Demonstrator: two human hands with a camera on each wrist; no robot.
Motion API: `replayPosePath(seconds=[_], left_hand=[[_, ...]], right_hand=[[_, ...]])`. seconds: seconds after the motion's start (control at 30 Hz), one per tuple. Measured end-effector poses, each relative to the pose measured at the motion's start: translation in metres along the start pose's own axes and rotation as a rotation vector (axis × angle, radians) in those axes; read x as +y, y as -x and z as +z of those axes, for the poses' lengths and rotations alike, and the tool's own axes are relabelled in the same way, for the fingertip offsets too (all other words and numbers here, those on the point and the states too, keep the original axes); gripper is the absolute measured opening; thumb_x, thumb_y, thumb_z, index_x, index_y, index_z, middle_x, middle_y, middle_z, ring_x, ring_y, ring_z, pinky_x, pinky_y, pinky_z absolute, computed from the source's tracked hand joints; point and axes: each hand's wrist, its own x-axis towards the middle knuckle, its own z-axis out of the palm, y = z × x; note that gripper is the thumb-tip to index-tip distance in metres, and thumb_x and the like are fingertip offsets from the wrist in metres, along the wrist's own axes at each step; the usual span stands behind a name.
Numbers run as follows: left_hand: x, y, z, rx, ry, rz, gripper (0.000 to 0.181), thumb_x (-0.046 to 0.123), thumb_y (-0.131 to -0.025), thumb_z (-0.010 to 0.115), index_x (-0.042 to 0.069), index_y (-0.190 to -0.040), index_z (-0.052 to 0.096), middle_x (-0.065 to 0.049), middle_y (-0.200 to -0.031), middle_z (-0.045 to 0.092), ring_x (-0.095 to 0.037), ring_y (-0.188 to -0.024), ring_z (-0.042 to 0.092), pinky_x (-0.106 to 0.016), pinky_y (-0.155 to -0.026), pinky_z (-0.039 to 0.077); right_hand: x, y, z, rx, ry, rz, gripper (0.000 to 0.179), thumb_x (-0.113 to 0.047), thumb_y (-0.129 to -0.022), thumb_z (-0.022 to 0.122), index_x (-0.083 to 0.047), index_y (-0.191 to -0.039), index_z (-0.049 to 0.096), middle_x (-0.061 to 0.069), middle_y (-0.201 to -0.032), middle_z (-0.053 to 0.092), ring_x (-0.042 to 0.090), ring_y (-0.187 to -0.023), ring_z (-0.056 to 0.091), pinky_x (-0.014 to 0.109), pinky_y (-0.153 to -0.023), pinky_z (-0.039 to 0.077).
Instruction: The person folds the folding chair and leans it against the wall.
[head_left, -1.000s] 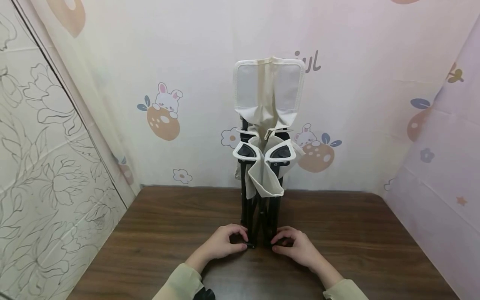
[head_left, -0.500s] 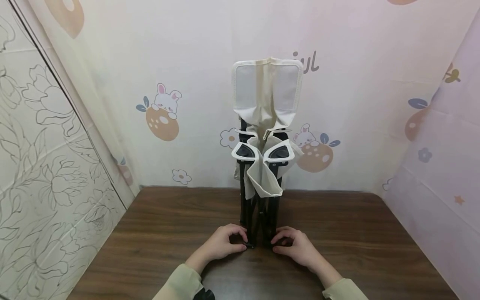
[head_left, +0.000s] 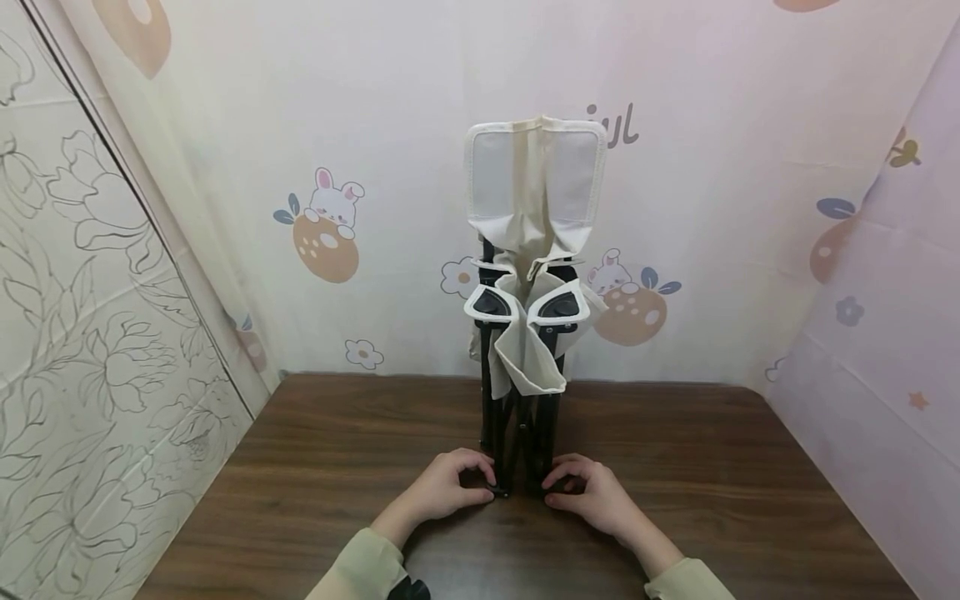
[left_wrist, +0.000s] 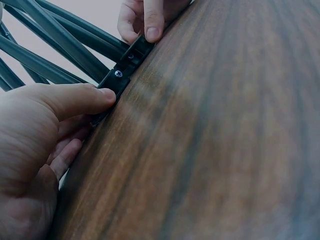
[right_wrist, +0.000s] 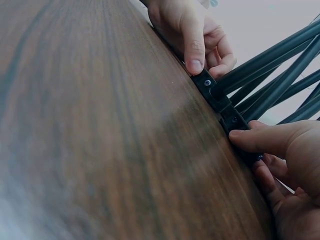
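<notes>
A folded camp chair [head_left: 491,179] stands upright on the wooden table, its cream fabric with grey mesh panels bunched over black tube legs [head_left: 549,417]. At its base, my left hand [head_left: 442,485] pinches the front left foot, a black plastic piece [left_wrist: 107,82] with a screw in it, thumb on the near side. My right hand [head_left: 596,497] does the same at the front right foot [right_wrist: 245,142], thumb and fingers on either side of it. Both feet sit side by side at the tabletop in the wrist views. The rear legs are partly hidden behind the front ones.
The dark wooden table [head_left: 337,433] spreads out on both sides of the chair. Close behind its far edge hangs a pale printed curtain [head_left: 405,192], with a flower-patterned panel [head_left: 97,333] to the left. A small black object [head_left: 408,588] shows by the left sleeve.
</notes>
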Motion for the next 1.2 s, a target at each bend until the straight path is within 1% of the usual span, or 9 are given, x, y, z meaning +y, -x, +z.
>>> replayPosePath(seconds=[0.27, 0.47, 0.57, 0.67, 0.77, 0.83, 0.93, 1.03, 1.2], left_hand=[[0.000, 0.000, 0.001, -0.015, 0.015, -0.046, 0.014, 0.018, -0.094, 0.089, 0.021, -0.102, 0.078, 0.003, -0.131, 0.075, -0.017, -0.130, 0.066, -0.039, -0.113, 0.051], [-0.001, 0.000, 0.001, -0.013, 0.006, -0.023, 0.014, 0.018, -0.094, 0.089, 0.018, -0.103, 0.078, 0.003, -0.130, 0.076, -0.017, -0.129, 0.066, -0.040, -0.113, 0.051], [-0.003, 0.000, 0.001, -0.015, -0.006, -0.010, 0.013, 0.018, -0.094, 0.088, 0.019, -0.102, 0.078, 0.003, -0.130, 0.076, -0.017, -0.129, 0.067, -0.039, -0.114, 0.051], [-0.005, -0.001, 0.001, -0.021, -0.016, -0.002, 0.013, 0.017, -0.095, 0.088, 0.020, -0.102, 0.078, 0.003, -0.130, 0.075, -0.017, -0.129, 0.067, -0.038, -0.113, 0.052], [-0.006, -0.003, 0.001, -0.022, -0.021, 0.002, 0.013, 0.017, -0.095, 0.088, 0.019, -0.103, 0.078, 0.003, -0.130, 0.075, -0.017, -0.128, 0.067, -0.037, -0.110, 0.053], [-0.007, -0.004, 0.001, -0.021, -0.023, 0.002, 0.013, 0.016, -0.095, 0.088, 0.020, -0.103, 0.078, 0.002, -0.131, 0.075, -0.017, -0.128, 0.067, -0.036, -0.108, 0.054], [-0.008, -0.007, 0.000, -0.020, -0.026, 0.001, 0.013, 0.016, -0.095, 0.087, 0.021, -0.103, 0.077, 0.002, -0.132, 0.075, -0.016, -0.128, 0.067, -0.035, -0.106, 0.055], [-0.009, -0.010, -0.001, -0.016, -0.030, 0.002, 0.013, 0.016, -0.096, 0.087, 0.020, -0.103, 0.078, 0.001, -0.132, 0.075, -0.016, -0.127, 0.067, -0.034, -0.106, 0.055], [-0.011, -0.016, -0.003, -0.001, -0.033, -0.013, 0.012, 0.016, -0.095, 0.087, 0.021, -0.102, 0.078, 0.001, -0.132, 0.076, -0.015, -0.124, 0.068, -0.034, -0.104, 0.055]], right_hand=[[-0.001, 0.001, 0.001, -0.004, -0.005, 0.006, 0.014, -0.020, -0.090, 0.091, -0.020, -0.101, 0.083, 0.019, -0.139, 0.068, 0.017, -0.103, 0.069, 0.028, -0.085, 0.058], [-0.002, 0.000, 0.002, -0.002, -0.004, 0.016, 0.013, -0.020, -0.090, 0.091, -0.020, -0.100, 0.083, 0.019, -0.140, 0.068, 0.017, -0.102, 0.069, 0.028, -0.086, 0.057], [-0.002, 0.000, 0.002, 0.000, 0.001, 0.021, 0.013, -0.019, -0.090, 0.091, -0.020, -0.099, 0.082, 0.019, -0.140, 0.068, 0.015, -0.100, 0.068, 0.028, -0.085, 0.057], [-0.001, -0.001, 0.002, 0.001, 0.001, 0.019, 0.013, -0.018, -0.090, 0.091, -0.021, -0.099, 0.082, 0.020, -0.140, 0.068, 0.017, -0.099, 0.069, 0.028, -0.084, 0.057], [0.000, -0.003, 0.001, 0.009, 0.016, 0.005, 0.013, -0.019, -0.089, 0.092, -0.022, -0.098, 0.083, 0.018, -0.138, 0.070, 0.026, -0.109, 0.071, 0.029, -0.087, 0.058], [0.001, -0.004, 0.001, 0.018, 0.036, -0.005, 0.013, -0.020, -0.089, 0.093, -0.023, -0.097, 0.083, 0.015, -0.136, 0.071, 0.032, -0.117, 0.070, 0.032, -0.093, 0.059], [0.003, -0.008, -0.001, 0.033, 0.071, -0.012, 0.014, -0.022, -0.088, 0.093, -0.026, -0.096, 0.083, 0.010, -0.134, 0.074, 0.038, -0.127, 0.068, 0.039, -0.101, 0.057], [0.005, -0.011, -0.001, 0.038, 0.080, -0.010, 0.014, -0.022, -0.088, 0.093, -0.026, -0.096, 0.083, 0.010, -0.133, 0.074, 0.039, -0.128, 0.068, 0.043, -0.103, 0.056], [0.009, -0.018, -0.002, 0.043, 0.082, -0.011, 0.013, -0.021, -0.088, 0.093, -0.026, -0.096, 0.083, 0.011, -0.134, 0.074, 0.039, -0.127, 0.068, 0.042, -0.101, 0.057]])
